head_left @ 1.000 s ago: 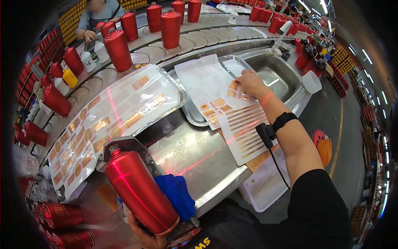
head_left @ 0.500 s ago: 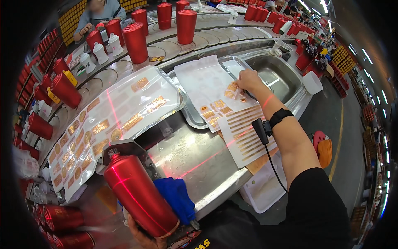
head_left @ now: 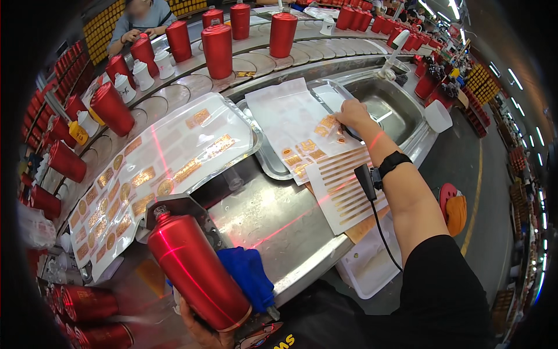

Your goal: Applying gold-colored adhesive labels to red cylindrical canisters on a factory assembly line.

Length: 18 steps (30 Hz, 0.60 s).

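My left hand (head_left: 203,333) supports a glossy red bottle (head_left: 197,270) from below at the lower left; the bottle leans, its narrow metallic neck pointing up and left. Most of that hand's fingers are hidden behind the bottle. My right hand (head_left: 353,117) is closed at the right edge of a white sheet with gold decals (head_left: 305,154), beside the sink. Loose gold decal pieces (head_left: 327,125) lie against its fingertips, and what is pinched there is hidden. Below it lies a sheet of gold strips (head_left: 343,195).
A blue cloth (head_left: 247,276) bunches beside the bottle. A large decal sheet (head_left: 168,145) covers the tray at left. Beyond runs a curved conveyor (head_left: 256,65) carrying red bottles (head_left: 217,52) and white figures (head_left: 142,75). A steel sink (head_left: 395,107) stands at right. A person sits across the conveyor.
The bottles and white figures on the conveyor have shifted along to the right. My right hand has moved slightly right and down; the held bottle is almost still.
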{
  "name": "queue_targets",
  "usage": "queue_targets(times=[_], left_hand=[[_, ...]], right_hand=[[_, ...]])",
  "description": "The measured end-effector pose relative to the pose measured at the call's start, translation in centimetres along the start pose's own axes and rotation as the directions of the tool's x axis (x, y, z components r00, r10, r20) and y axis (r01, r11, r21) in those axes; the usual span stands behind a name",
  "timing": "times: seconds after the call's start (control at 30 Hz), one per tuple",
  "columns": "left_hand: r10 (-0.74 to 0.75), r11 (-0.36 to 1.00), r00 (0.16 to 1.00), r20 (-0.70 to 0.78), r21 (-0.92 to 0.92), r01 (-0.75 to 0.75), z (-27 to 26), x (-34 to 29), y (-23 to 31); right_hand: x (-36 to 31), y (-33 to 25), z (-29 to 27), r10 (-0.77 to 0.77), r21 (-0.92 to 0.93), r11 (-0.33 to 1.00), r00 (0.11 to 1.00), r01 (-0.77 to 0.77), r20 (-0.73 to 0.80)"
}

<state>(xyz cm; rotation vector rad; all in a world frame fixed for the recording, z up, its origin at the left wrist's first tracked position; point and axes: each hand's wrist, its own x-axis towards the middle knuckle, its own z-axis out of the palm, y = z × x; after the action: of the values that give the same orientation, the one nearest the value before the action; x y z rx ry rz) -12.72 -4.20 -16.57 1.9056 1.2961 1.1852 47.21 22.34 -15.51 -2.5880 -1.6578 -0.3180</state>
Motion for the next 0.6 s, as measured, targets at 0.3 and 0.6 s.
queue_targets(times=[0.3,0.6], left_hand=[[-0.019,1.000,1.000,0.003,-0.003,0.019,-0.1,0.0,0.0],[-0.021,1.000,1.000,0.006,-0.016,0.022,0.1,0.1,0.2]], right_hand=[[-1.0,-0.2,-1.4,-0.102,0.228,0.971,0.990,0.078,0.094],[-2.3,0.4,-0.9,-0.230,0.196,0.955,0.973,0.224,0.009]])
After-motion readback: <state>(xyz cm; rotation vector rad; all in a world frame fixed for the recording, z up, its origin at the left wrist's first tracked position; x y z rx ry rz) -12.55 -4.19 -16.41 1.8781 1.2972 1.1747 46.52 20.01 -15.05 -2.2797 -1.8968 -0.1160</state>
